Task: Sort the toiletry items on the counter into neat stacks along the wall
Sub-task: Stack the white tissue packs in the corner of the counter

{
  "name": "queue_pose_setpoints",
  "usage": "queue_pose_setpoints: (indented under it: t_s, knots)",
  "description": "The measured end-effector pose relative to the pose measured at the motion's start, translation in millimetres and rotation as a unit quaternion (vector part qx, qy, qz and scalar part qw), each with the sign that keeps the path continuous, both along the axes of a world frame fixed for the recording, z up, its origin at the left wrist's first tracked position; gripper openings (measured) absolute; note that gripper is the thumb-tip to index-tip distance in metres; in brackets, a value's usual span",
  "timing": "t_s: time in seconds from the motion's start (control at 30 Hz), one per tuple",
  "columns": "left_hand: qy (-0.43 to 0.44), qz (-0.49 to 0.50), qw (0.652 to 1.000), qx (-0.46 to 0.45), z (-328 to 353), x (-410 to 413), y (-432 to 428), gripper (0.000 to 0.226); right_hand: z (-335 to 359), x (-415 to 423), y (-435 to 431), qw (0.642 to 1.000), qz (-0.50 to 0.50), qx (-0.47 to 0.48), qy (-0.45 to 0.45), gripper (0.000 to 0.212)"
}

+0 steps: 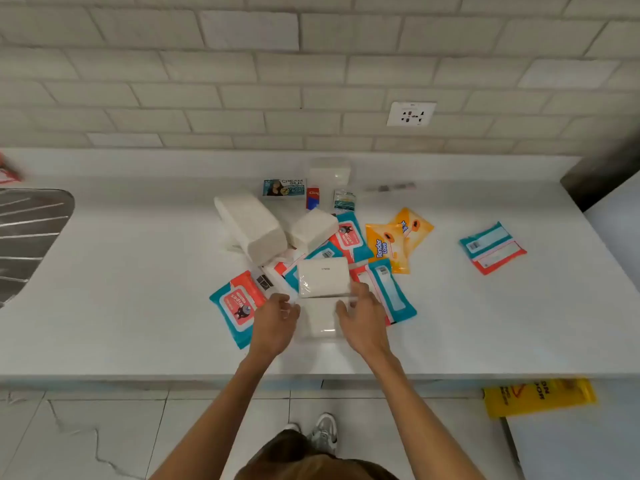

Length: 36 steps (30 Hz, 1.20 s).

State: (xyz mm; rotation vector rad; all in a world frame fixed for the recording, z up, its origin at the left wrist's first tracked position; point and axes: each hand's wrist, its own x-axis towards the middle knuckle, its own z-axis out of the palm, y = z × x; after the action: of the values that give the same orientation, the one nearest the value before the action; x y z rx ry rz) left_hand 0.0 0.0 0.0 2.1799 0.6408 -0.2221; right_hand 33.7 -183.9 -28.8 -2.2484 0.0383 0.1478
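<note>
A heap of toiletry items lies mid-counter. A clear-wrapped white tissue twin pack (322,277) sits at its front; my left hand (275,322) and my right hand (362,315) grip its near half from either side. Around it lie blue-and-red wipes packs (235,306), (393,294), (349,237). Two bigger white tissue packs (249,226), (313,228) rest behind. Orange Tender Love packs (388,247) lie to the right. One wipes pack (491,245) lies alone at the far right.
Near the tiled wall stand a Cream Silk box (284,188), a clear plastic box (329,171), small sachets (343,199) and a thin tube (391,187). A steel sink drainboard (27,233) is at the left. A yellow floor sign (536,398) stands below the counter edge.
</note>
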Motion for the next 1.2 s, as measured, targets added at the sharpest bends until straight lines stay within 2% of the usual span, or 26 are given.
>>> queue_pose_setpoints:
  t_s: [0.1, 0.23, 0.4, 0.63, 0.77, 0.9, 1.0, 1.2]
  knots:
    - [0.01, 0.003, 0.999, -0.038, -4.1, -7.3, -6.4, 0.029, -9.4, -8.1, 5.2, 0.998, -0.035, 0.037, 0.026, 0.044]
    - [-0.019, 0.022, 0.996, -0.089, -13.1, -21.0, -9.9, 0.025, -21.5, -23.0, 10.7, 0.995, -0.074, 0.052, 0.037, 0.029]
    - [-0.056, 0.013, 0.994, -0.088, -18.6, -35.6, -8.5, 0.023, -21.4, -45.0, 10.6, 0.993, -0.095, 0.06, 0.018, 0.024]
    - [-0.062, -0.005, 0.995, -0.073, -30.3, -53.8, -19.5, 0.032, -25.1, -76.4, -0.7, 0.987, -0.139, 0.082, -0.013, 0.031]
    - [-0.068, -0.018, 0.996, -0.06, -31.8, -63.1, -33.0, 0.034, -23.7, -92.0, -10.3, 0.988, -0.13, 0.063, -0.045, 0.034]
    - [-0.069, -0.021, 0.996, -0.056, -31.1, -74.3, -53.5, 0.036, -26.4, -106.4, -30.6, 0.992, -0.099, 0.018, -0.077, 0.023]
    - [-0.085, -0.019, 0.995, -0.041, -30.8, -78.2, -75.0, 0.037, -29.0, -108.4, -52.1, 0.992, -0.078, 0.012, -0.097, 0.023]
    - [-0.092, 0.003, 0.995, -0.045, -27.2, -86.7, -140.1, 0.04, -33.9, -108.6, -110.9, 0.995, -0.06, -0.013, -0.084, 0.027]
